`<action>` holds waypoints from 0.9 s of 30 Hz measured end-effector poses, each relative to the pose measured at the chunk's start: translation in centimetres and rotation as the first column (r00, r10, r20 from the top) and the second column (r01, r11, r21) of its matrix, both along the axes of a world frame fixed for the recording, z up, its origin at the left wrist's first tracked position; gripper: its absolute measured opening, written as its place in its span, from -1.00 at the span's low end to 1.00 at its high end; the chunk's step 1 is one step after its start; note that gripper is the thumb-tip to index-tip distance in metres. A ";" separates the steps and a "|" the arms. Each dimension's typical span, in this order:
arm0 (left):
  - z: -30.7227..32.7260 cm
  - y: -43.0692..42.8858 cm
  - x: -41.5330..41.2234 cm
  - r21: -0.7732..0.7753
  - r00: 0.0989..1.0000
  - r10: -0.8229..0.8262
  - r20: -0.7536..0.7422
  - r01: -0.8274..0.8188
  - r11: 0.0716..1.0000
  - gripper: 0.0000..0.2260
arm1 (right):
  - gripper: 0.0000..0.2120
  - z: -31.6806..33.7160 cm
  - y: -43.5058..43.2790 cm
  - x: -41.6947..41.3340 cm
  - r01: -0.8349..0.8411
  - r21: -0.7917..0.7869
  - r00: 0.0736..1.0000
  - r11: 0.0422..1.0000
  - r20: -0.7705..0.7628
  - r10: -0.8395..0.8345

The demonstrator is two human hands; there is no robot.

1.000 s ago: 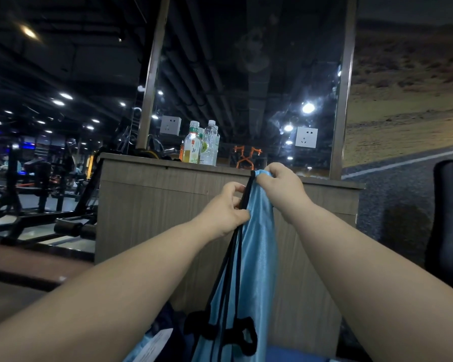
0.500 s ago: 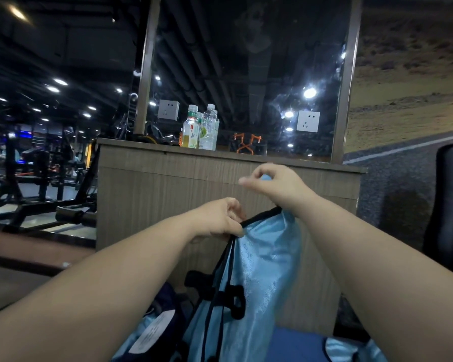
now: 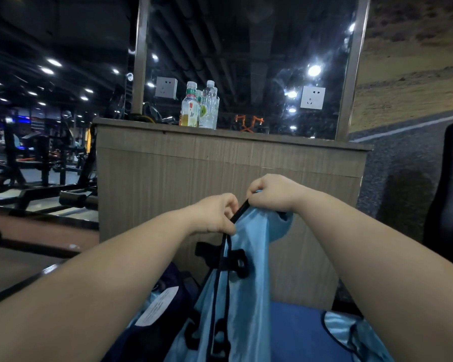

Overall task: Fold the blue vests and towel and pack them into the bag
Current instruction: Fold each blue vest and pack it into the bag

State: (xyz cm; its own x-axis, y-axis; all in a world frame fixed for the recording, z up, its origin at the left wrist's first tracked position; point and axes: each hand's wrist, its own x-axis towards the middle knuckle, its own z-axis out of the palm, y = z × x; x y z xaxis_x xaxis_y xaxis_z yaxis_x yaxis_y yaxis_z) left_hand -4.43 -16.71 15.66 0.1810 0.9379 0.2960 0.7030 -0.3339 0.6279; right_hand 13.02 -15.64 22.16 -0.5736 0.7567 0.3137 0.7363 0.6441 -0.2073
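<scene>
A shiny light-blue vest (image 3: 246, 296) with black trim and black printed marks hangs in front of me. My left hand (image 3: 215, 214) pinches its black-edged top. My right hand (image 3: 272, 193) grips the same edge a little higher and to the right. Between the two hands the black trim runs taut. A second light-blue vest (image 3: 351, 333) lies at the lower right on a blue surface (image 3: 298, 327). A dark navy bag (image 3: 152, 333) with a white label sits at the lower left, partly behind my left forearm. No towel shows clearly.
A wood-grain counter (image 3: 168, 178) stands right behind the vest, with drink bottles (image 3: 200, 107) on its top before a mirror. A black padded seat (image 3: 450, 194) is at the right edge. Gym machines and a bar (image 3: 37, 184) fill the left.
Both hands have lowered with the vest. The right hand, whose fingers loosened half a second ago, grips the top edge again, and the hands have drawn closer together.
</scene>
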 end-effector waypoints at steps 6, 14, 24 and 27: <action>-1.7 0.3 0.2 -0.111 0.999 -0.011 -0.048 0.006 0.994 -0.70 | -0.68 -0.3 0.6 1.1 0.054 0.031 0.998 0.998 0.012 -0.054; -2.2 0.5 0.6 -0.163 1.000 -0.003 0.001 0.003 0.987 -0.72 | -0.66 -0.3 0.9 2.7 0.192 0.233 0.974 0.953 0.073 -0.214; 0.1 -0.1 2.4 -0.077 0.977 -0.037 0.211 0.054 0.996 -0.89 | -0.51 -1.3 0.8 2.1 0.013 -0.085 1.000 0.996 -0.012 -0.014; 0.6 -0.4 2.6 -0.057 0.970 -0.062 0.236 0.077 0.995 -0.81 | -0.49 -1.6 0.3 1.0 -0.047 -0.200 0.998 0.979 -0.053 0.037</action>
State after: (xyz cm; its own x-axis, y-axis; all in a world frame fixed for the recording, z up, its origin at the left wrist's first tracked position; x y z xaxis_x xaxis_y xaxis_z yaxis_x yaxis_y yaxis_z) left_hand -1.78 -17.08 16.26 0.1795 0.9441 0.2766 0.5109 -0.3297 0.7939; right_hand 14.03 -15.31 20.54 -0.5937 0.7830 0.1857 0.6957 0.6154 -0.3706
